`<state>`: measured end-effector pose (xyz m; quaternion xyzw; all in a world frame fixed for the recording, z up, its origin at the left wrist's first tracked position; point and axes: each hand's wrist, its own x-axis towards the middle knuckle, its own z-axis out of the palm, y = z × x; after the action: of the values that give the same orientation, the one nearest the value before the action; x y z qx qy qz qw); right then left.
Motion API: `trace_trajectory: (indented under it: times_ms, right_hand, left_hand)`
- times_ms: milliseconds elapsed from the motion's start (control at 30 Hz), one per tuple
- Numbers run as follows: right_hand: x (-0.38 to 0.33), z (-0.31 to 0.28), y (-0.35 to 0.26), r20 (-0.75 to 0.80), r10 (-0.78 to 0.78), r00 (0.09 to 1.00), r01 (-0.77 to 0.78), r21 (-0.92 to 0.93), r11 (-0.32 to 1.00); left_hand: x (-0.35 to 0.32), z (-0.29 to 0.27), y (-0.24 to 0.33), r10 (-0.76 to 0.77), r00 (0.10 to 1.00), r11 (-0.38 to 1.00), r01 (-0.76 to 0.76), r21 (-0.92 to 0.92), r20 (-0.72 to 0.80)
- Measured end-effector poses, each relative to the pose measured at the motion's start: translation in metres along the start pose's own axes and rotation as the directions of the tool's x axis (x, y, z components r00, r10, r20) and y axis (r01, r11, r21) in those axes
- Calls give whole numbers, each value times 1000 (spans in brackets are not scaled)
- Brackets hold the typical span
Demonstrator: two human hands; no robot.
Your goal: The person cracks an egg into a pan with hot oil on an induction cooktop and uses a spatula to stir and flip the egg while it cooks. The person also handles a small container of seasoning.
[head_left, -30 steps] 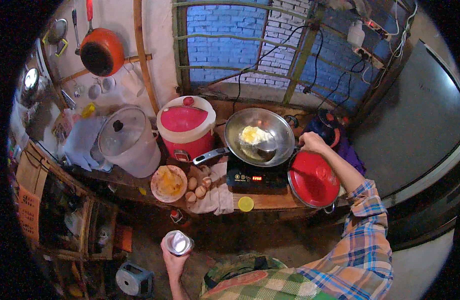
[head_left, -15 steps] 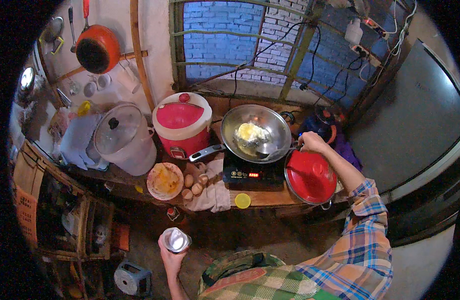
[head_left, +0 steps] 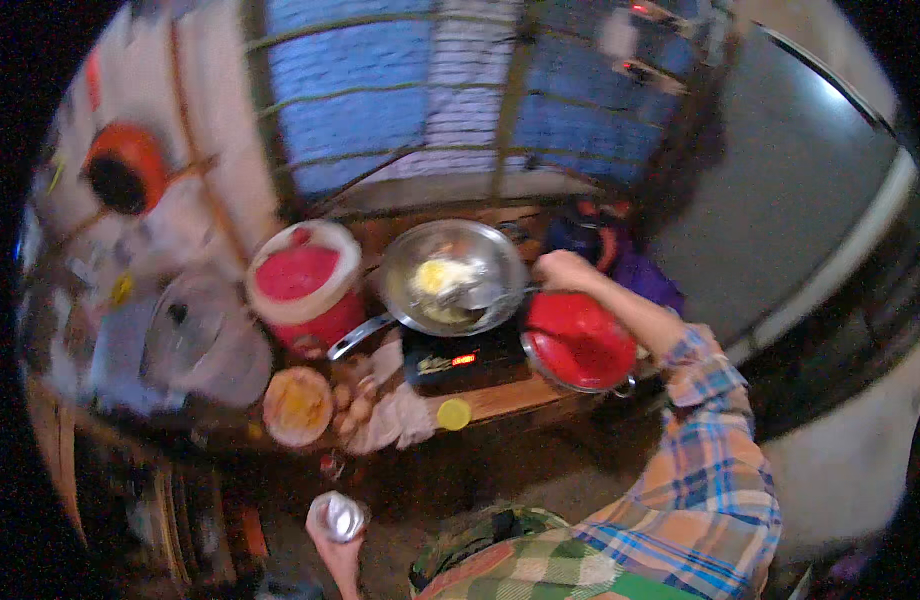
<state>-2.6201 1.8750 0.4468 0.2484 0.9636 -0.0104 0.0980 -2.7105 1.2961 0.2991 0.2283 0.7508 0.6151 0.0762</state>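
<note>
My right hand (head_left: 565, 270) is closed round the handle of a spatula (head_left: 477, 297), whose blade rests in a steel frying pan (head_left: 497, 265). Beside the blade lies a frying egg (head_left: 443, 277), yellow and white. The pan sits on a black induction cooker (head_left: 435, 368) with a lit red display. Low in front of the counter, my left hand (head_left: 332, 547) grips a small jar (head_left: 340, 517), silvery white inside; its contents are unclear. Below my right forearm is a round red lid (head_left: 580, 340) on a metal pot. Motion blurs the picture.
Left of the pan stand a pink-and-white rice cooker (head_left: 305, 280) and a lidded bucket (head_left: 205, 340). Near the front edge are a plate with yellow residue (head_left: 271, 412), several eggs (head_left: 359, 402), a cloth (head_left: 395, 420) and a yellow lid (head_left: 455, 413). A grey fridge (head_left: 770, 170) stands right.
The view has turned, so the counter's things sit further left and mostly lower. My right hand still grips the spatula in the pan, and my left still holds the jar.
</note>
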Motion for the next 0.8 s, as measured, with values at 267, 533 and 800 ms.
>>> trace_trajectory:
  times_ms: [267,533,800]
  right_hand:
    - [6,14,-27,-177,34,984,-14,113,994]
    - [-13,8,-31,-7,85,996,-84,16,996]
    - [14,14,-28,106,-23,994,25,-20,999]
  left_hand:
    - [9,7,52,-60,991,915,102,-391,120]
    - [17,30,45,183,948,977,-146,-154,261]
    - [20,32,62,248,946,955,-202,-219,211]
